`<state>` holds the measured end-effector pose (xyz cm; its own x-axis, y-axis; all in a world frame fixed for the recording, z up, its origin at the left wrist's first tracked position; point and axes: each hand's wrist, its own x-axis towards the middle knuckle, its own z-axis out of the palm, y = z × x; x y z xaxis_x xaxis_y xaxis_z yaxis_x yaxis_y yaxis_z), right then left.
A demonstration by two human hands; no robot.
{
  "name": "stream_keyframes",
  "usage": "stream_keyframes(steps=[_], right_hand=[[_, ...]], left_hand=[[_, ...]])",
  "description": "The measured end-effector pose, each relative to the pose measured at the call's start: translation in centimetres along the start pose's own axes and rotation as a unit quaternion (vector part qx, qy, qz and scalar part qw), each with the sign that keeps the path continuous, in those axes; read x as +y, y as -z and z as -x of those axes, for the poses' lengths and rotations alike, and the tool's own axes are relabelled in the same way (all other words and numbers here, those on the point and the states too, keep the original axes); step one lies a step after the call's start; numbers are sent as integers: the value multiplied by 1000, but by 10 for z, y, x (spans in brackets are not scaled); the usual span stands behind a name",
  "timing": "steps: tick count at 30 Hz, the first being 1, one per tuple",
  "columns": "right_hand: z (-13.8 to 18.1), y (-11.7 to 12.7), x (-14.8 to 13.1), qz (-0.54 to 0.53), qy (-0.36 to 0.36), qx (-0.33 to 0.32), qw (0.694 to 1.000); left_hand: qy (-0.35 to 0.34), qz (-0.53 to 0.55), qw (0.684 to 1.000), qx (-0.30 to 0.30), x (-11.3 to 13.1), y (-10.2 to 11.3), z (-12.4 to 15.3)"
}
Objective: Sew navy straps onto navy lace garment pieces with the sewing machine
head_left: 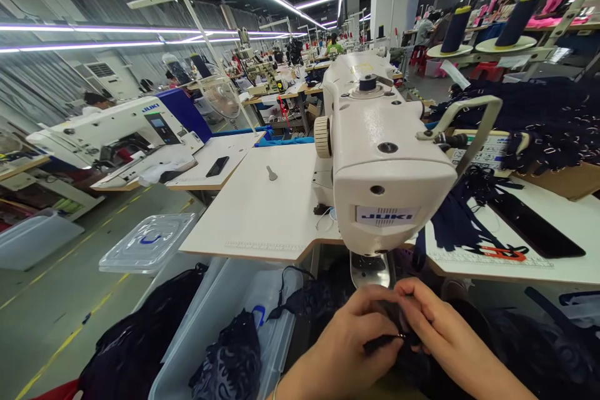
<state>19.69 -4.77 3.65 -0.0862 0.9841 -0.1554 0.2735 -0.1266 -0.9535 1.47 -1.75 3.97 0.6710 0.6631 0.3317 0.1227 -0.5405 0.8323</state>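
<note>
Hands (349,339) pinching dark fabric (381,342), JUKI nameplate (388,216), another JUKI-marked machine (117,125) leftward

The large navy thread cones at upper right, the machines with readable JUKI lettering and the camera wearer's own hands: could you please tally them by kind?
Large navy thread cones: 2
JUKI-lettered machines: 2
Own hands, left hand and right hand: 2
Total: 6
</note>
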Motion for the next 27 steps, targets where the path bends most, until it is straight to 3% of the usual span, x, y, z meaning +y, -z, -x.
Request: stream_keyframes(steps=[3, 6, 9, 12, 14, 17, 18, 22, 27], right_hand=[[-1, 13, 3, 80, 38, -15, 996], [-3, 25, 4, 154, 66, -35, 985], [-7, 30, -1, 175, 125, -41, 976], [-15, 28, -4, 180, 175, -20, 968], [-19, 25, -1, 194, 217, 56, 955], [-17, 21, 12, 201, 275, 236, 910], [-14, 19, 18, 193, 285, 257, 903], [-1, 5, 38, 154, 285, 144, 935], [-1, -19, 35, 22, 218, 210, 953]], left_hand=[[27, 37, 999, -3, -2, 0, 0], [117, 93, 987, 50, -4, -2, -2], [193, 159, 965, 82, -6, -4, -2], [215, 212, 948, 103, -10, -7, -1], [223, 246, 936, 116, -13, -9, -1], [235, 270, 924, 137, -16, -10, -1], [238, 263, 923, 150, -16, -10, -2], [231, 230, 929, 177, -12, -12, -6], [184, 207, 946, 166, -9, -21, -11]])
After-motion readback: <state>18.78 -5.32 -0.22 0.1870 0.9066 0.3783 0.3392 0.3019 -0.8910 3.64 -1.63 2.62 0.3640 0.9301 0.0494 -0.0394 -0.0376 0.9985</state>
